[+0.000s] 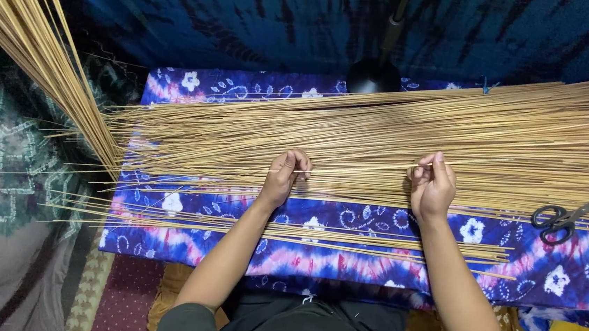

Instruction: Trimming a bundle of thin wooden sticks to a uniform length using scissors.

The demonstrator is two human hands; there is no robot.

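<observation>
A broad pile of thin tan sticks (381,134) lies across a low table covered with a blue and purple patterned cloth (343,260). My left hand (285,177) pinches one thin stick (357,169) at the pile's near edge. My right hand (433,183) pinches the same stick further right, fingers curled on it. A smaller row of sticks (289,229) lies nearer to me on the cloth, crossing under my forearms.
Black-handled scissors (564,216) rest on the sticks at the right. A bundle of long sticks (31,40) leans in from the upper left. A black lamp base (375,76) stands at the table's far edge. Patterned cloths lie at the left.
</observation>
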